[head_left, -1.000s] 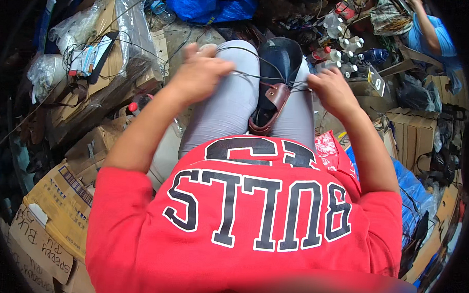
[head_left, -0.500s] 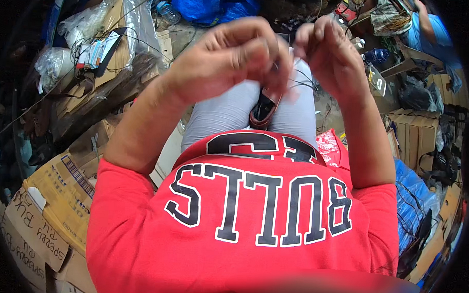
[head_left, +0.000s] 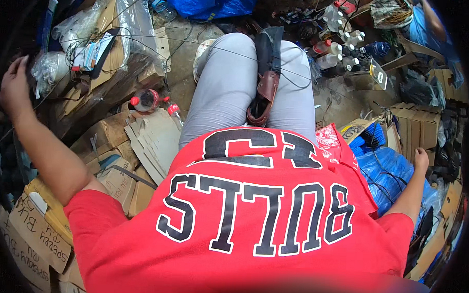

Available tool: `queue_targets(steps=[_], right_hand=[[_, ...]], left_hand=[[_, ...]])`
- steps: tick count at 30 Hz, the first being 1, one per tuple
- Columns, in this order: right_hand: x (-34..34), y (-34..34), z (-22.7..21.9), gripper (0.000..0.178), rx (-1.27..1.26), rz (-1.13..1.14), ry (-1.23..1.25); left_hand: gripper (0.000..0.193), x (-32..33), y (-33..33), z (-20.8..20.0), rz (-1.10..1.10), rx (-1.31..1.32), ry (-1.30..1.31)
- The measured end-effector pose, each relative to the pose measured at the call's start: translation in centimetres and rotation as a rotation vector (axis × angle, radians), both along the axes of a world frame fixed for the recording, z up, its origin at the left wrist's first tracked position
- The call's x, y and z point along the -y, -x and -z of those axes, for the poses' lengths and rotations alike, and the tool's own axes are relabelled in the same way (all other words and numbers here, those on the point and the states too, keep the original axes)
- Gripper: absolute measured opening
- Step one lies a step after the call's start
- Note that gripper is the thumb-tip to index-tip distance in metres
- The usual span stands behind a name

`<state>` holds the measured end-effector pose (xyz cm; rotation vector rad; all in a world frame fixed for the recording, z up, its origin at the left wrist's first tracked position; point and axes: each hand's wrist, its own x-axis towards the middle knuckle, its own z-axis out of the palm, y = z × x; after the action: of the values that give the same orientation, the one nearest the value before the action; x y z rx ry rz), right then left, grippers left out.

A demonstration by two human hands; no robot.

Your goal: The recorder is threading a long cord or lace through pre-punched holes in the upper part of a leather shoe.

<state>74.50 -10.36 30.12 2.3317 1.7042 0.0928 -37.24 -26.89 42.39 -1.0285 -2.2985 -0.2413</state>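
Observation:
Both my arms are flung wide apart. My left hand (head_left: 17,84) is raised at the far left beside plastic-wrapped things, its fingers closed together. Low on the right, my right hand (head_left: 422,159) is closed beside a blue plastic bag (head_left: 386,170). What either hand pinches is too small to make out. Between my knees a shoe (head_left: 268,78) is wedged, brown leather at the near end and dark at the far end. A thin dark thread (head_left: 230,49) crosses my thighs at the shoe; its ends cannot be followed to my hands.
Several bottles (head_left: 330,61) stand at the upper right. A red-capped bottle (head_left: 146,100) lies left of my legs, near flat board pieces (head_left: 152,138). Cardboard boxes (head_left: 40,232) fill the lower left. A blue plastic bundle (head_left: 211,3) lies ahead, and a folded carton (head_left: 416,129) is on the right.
My hands have parted from close together above the shoe, the left swinging out far left, the right down to the right. The shoe and thighs are now uncovered.

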Motion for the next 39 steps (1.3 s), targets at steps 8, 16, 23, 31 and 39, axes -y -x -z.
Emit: queue_targets(steps=[8,16,23,31,39], right_hand=[[-0.6,34.3,7.1,0.046,-0.779,-0.555,0.15],[1.9,42.9,9.5,0.022,-1.331,-0.305,0.339],[1.5,41.8,6.8,0.02,-1.541,-0.165,0.501],[-1.3,20.3,11.2,0.026,-1.191,0.045,-0.128],[-2.7,25.5,9.6,0.035,-1.11,-0.02,0.115]], left_hand=[[0.041,-7.7,-31.3,15.4,1.063,0.845,0.29],[0.027,-9.5,-38.3,19.0,1.071,1.082,0.375],[0.04,-9.8,-34.9,18.7,0.833,1.181,0.309],[0.021,-1.4,-8.5,14.4,0.413,1.14,-0.339],[0.037,-7.7,-24.2,13.8,0.738,0.523,-0.358]])
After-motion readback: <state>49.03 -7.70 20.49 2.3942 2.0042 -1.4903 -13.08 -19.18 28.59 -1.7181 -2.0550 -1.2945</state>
